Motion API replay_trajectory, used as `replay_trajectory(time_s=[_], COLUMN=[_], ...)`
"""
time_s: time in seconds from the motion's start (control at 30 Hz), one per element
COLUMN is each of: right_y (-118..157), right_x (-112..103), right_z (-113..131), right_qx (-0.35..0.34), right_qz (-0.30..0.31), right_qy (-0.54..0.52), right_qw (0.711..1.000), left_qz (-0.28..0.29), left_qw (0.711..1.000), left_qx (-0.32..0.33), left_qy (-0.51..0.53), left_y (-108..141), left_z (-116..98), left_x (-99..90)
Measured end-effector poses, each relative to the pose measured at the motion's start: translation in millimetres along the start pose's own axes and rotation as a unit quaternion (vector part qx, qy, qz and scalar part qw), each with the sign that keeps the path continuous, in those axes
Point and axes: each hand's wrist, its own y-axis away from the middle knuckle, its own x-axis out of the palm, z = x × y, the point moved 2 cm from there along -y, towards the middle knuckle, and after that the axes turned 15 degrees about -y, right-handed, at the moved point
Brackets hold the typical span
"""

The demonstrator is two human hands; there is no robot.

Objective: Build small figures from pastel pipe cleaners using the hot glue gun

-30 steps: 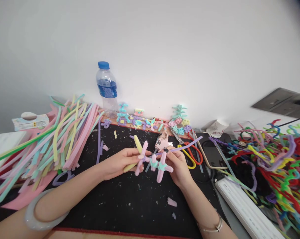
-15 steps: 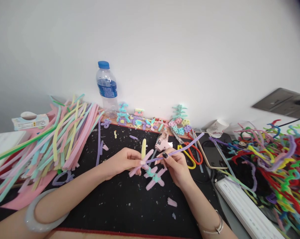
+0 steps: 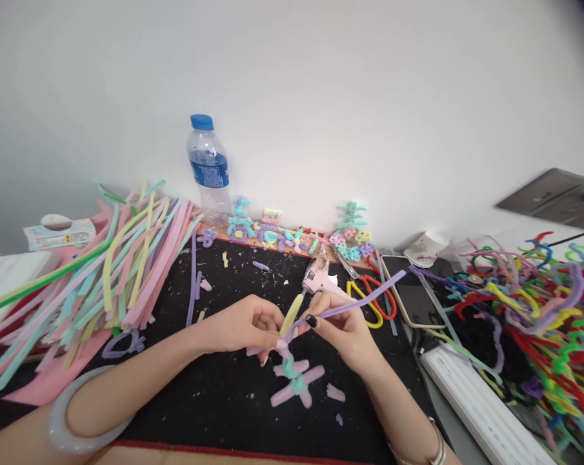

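Between my two hands is a pipe-cleaner figure (image 3: 299, 385) of pink stems joined with mint green ones, its pink cross-shaped end hanging below my fingers. My left hand (image 3: 260, 326) pinches the figure's upper part, where a yellow pipe-cleaner piece (image 3: 292, 315) sticks up. A purple pipe cleaner (image 3: 364, 301) meets the figure at my left fingertips and runs off to the upper right. My right hand (image 3: 337, 329) pinches this purple stem close to the join. Fingers hide the join itself. Behind my right hand lies a pink glue gun (image 3: 318, 276).
Loose pastel pipe cleaners (image 3: 127, 271) are heaped at left, and a tangle of bright ones (image 3: 538, 336) at right. A water bottle (image 3: 208, 168) stands by the wall near small finished pieces (image 3: 272, 236). Scissors (image 3: 373, 300), a phone (image 3: 415, 297) and a power strip (image 3: 480, 400) lie right.
The pink and green end of the figure has swung lower. The yellow piece now tilts right, and my right hand has come closer to my left along the purple stem.
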Motion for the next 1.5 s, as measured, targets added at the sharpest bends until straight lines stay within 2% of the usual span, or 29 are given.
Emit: replay_trajectory(time_s=[0.17, 0.27, 0.4, 0.5, 0.63, 0.8, 0.97, 1.23, 1.5], right_y=[-2, -3, -4, -5, -5, -6, -6, -6, -4], right_x=[1, -3, -12, -15, -16, -15, -16, -15, -14], right_z=[-3, -5, -7, -7, -9, -11, -11, -9, -10], right_qx=[-0.002, -0.017, -0.056, -0.089, -0.101, -0.112, -0.121, -0.132, -0.116], right_qz=[-0.009, -0.024, -0.087, -0.118, -0.124, -0.104, -0.103, -0.102, -0.12], right_qy=[-0.043, -0.043, -0.035, -0.036, -0.036, -0.023, 0.011, 0.071, 0.097], right_qw=[0.999, 0.999, 0.994, 0.988, 0.987, 0.988, 0.987, 0.983, 0.981], left_qz=[0.027, 0.017, -0.051, -0.117, -0.203, -0.262, -0.25, -0.202, -0.197], left_qw=[0.998, 0.997, 0.994, 0.977, 0.942, 0.928, 0.916, 0.918, 0.915], left_qx=[-0.004, -0.01, -0.024, -0.027, -0.012, 0.038, 0.078, 0.052, 0.031], left_qy=[0.048, 0.07, 0.091, 0.176, 0.267, 0.26, 0.305, 0.337, 0.35], left_y=[1, 0, -1, -2, -4, -4, -3, 0, -4], left_z=[2, 3, 3, 3, 6, 9, 6, 0, 5], left_x=[3.6, 1.1, -7.6, -13.1, -17.7, -20.9, -18.9, -15.9, -18.2])
